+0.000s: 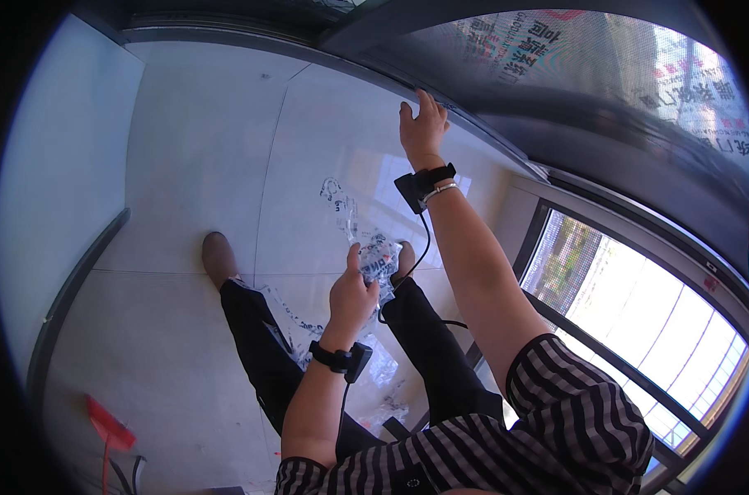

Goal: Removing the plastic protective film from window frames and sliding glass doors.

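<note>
Crumpled clear plastic film (pixel 377 260) with dark printing is gripped in my left hand (pixel 353 303), and a loose end of it spreads forward over the floor. My right hand (pixel 425 127) reaches out to the dark frame (pixel 486 133) of a glazed panel. Its thumb stands apart from the fingers, and the fingertips are at the frame's lower edge. Nothing shows between thumb and fingers, though the far side of the hand is hidden. Each wrist wears a black strap with a small cabled box.
More plastic film (pixel 380 365) lies between my legs on the tiled floor (pixel 195 154). A red broom (pixel 110 426) is at the lower left. Film bearing writing covers the upper-right glass panel (pixel 597 74). A window (pixel 634 309) stands to my right, a pale wall (pixel 65 173) to my left.
</note>
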A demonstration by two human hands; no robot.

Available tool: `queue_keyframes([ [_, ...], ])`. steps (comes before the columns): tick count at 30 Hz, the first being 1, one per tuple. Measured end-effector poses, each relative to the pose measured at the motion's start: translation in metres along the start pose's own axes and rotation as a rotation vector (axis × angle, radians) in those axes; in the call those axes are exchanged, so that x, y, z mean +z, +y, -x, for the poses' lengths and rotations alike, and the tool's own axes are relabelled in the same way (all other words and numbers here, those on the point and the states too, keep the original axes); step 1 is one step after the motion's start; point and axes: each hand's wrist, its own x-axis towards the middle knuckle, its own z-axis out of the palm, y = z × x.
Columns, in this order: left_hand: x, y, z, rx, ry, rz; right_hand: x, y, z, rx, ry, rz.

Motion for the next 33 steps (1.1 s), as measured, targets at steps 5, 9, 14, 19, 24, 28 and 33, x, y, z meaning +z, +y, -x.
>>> queue_keyframes([
  [5,0.006,-0.009,-0.001,-0.018,0.0,-0.006,0.013,-0.01,-0.01,0.222,0.029,-0.202],
  [9,0.011,-0.016,-0.001,0.045,0.047,0.052,0.019,-0.009,-0.022,0.026,0.264,-0.262],
  [14,0.013,-0.02,0.002,-0.019,-0.016,0.098,0.026,-0.008,-0.032,-0.304,0.088,0.11],
  [19,0.008,-0.015,0.007,0.025,0.034,0.128,0.003,0.0,-0.03,-0.621,-0.021,0.253],
  [24,0.002,-0.006,0.007,0.069,0.098,0.088,-0.025,0.011,-0.01,-0.204,-0.083,0.085],
  [28,-0.002,-0.003,0.006,-0.013,0.033,0.048,-0.021,0.003,-0.012,-0.237,-0.008,-0.079],
  [33,-0.004,0.0,0.005,-0.028,0.044,0.048,0.004,-0.02,-0.017,-0.052,0.137,-0.153],
])
